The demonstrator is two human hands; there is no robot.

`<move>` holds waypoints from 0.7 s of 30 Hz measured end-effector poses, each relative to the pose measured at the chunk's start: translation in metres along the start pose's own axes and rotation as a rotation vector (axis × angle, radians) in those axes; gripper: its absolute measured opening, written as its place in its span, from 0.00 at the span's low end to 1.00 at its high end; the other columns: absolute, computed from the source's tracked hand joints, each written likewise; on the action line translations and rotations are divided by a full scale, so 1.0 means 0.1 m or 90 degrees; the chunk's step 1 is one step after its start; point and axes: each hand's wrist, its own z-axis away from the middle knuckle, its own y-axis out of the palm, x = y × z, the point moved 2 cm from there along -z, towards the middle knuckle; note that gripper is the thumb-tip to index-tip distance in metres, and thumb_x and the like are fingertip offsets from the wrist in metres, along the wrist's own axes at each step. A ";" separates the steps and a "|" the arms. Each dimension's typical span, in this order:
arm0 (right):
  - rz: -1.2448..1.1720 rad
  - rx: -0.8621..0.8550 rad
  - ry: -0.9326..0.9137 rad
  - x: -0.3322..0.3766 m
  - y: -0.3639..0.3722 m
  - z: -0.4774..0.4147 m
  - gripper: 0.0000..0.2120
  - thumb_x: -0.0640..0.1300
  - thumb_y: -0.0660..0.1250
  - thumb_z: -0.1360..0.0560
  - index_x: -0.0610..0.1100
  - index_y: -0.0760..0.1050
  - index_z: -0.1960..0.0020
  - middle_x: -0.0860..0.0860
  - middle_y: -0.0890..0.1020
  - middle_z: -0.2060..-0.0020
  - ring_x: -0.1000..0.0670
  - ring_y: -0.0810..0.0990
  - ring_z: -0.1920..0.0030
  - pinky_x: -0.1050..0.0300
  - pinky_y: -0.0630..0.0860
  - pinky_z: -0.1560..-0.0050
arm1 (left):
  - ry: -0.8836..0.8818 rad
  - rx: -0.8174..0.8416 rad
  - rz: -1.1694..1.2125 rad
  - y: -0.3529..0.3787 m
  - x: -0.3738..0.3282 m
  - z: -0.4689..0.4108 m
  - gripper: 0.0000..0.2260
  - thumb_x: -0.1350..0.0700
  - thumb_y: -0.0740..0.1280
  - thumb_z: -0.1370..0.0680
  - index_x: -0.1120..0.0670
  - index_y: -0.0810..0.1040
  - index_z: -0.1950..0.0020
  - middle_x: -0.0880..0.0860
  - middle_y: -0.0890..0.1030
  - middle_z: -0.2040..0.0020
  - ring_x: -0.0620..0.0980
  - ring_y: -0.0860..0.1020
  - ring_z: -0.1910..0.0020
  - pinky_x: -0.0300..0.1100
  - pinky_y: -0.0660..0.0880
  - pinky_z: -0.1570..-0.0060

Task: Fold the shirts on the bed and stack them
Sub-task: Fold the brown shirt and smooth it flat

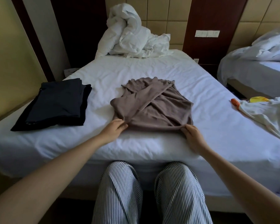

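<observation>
Both arms outstretched, left hand (116,127) and right hand (191,132) each pinching the brown shirt's (153,104) near hem

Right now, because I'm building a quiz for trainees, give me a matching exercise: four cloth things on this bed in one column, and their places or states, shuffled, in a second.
Column 1
1. brown shirt
2. dark folded stack
3. white duvet
4. pale garment

Column 2
A. bunched at the head of the bed
B. spread unfolded at the right edge
C. mid-bed, near hem pinched by the left hand and right hand
D. lying neatly at the left side

Pairs: 1-C, 2-D, 3-A, 4-B
</observation>
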 end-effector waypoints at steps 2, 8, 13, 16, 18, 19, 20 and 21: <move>0.001 -0.026 0.030 0.11 -0.04 -0.06 0.11 0.40 0.59 0.21 0.40 0.71 0.62 0.44 0.75 0.64 0.41 0.75 0.58 0.52 0.66 0.58 | -0.041 -0.026 0.050 -0.09 -0.14 0.05 0.17 0.54 0.59 0.18 0.61 0.72 0.33 0.59 0.76 0.38 0.57 0.73 0.37 0.39 0.67 0.45; 0.186 -0.147 -0.147 0.56 -0.39 0.02 0.15 0.48 0.56 0.23 0.40 0.76 0.57 0.43 0.81 0.65 0.41 0.78 0.65 0.54 0.68 0.66 | -0.057 -0.024 0.114 -0.39 -0.35 0.34 0.14 0.50 0.61 0.20 0.61 0.78 0.53 0.53 0.70 0.67 0.48 0.70 0.69 0.36 0.68 0.72; 0.245 -0.121 -0.326 0.76 -0.80 0.40 0.16 0.51 0.59 0.26 0.42 0.82 0.54 0.48 0.85 0.64 0.47 0.82 0.68 0.60 0.71 0.70 | -0.055 0.240 0.041 -0.66 -0.58 0.77 0.09 0.53 0.66 0.22 0.53 0.76 0.62 0.49 0.75 0.68 0.40 0.74 0.71 0.35 0.72 0.69; 0.198 0.015 -0.222 0.76 -0.98 0.54 0.08 0.45 0.65 0.24 0.46 0.82 0.49 0.49 0.85 0.60 0.46 0.82 0.63 0.54 0.74 0.61 | -0.096 0.430 0.035 -0.81 -0.73 0.95 0.04 0.55 0.65 0.22 0.52 0.79 0.55 0.51 0.79 0.60 0.47 0.76 0.60 0.37 0.75 0.61; 0.150 0.078 -0.141 0.78 -1.07 0.53 0.07 0.42 0.66 0.24 0.48 0.82 0.48 0.49 0.84 0.60 0.46 0.81 0.61 0.50 0.75 0.56 | -0.091 0.446 0.046 -0.87 -0.81 0.95 0.04 0.56 0.65 0.21 0.52 0.80 0.53 0.50 0.81 0.58 0.48 0.78 0.59 0.38 0.76 0.60; 0.129 0.099 -0.112 0.81 -1.10 0.48 0.07 0.43 0.65 0.24 0.48 0.81 0.49 0.48 0.84 0.60 0.45 0.80 0.61 0.50 0.75 0.56 | -0.087 0.420 0.057 -0.89 -0.85 0.91 0.04 0.57 0.65 0.21 0.53 0.80 0.51 0.50 0.82 0.58 0.48 0.79 0.59 0.39 0.77 0.60; 0.113 0.108 -0.091 0.83 -1.12 0.42 0.06 0.43 0.65 0.23 0.48 0.81 0.51 0.47 0.83 0.61 0.45 0.79 0.61 0.52 0.74 0.58 | -0.085 0.374 0.070 -0.91 -0.86 0.84 0.05 0.57 0.65 0.21 0.54 0.80 0.48 0.50 0.82 0.57 0.48 0.80 0.59 0.41 0.78 0.59; 0.106 0.107 -0.080 0.84 -1.12 0.34 0.05 0.43 0.64 0.23 0.48 0.80 0.53 0.48 0.82 0.62 0.47 0.78 0.62 0.56 0.72 0.60 | -0.081 0.313 0.078 -0.93 -0.87 0.76 0.07 0.56 0.65 0.21 0.55 0.79 0.46 0.51 0.83 0.55 0.48 0.80 0.59 0.42 0.78 0.59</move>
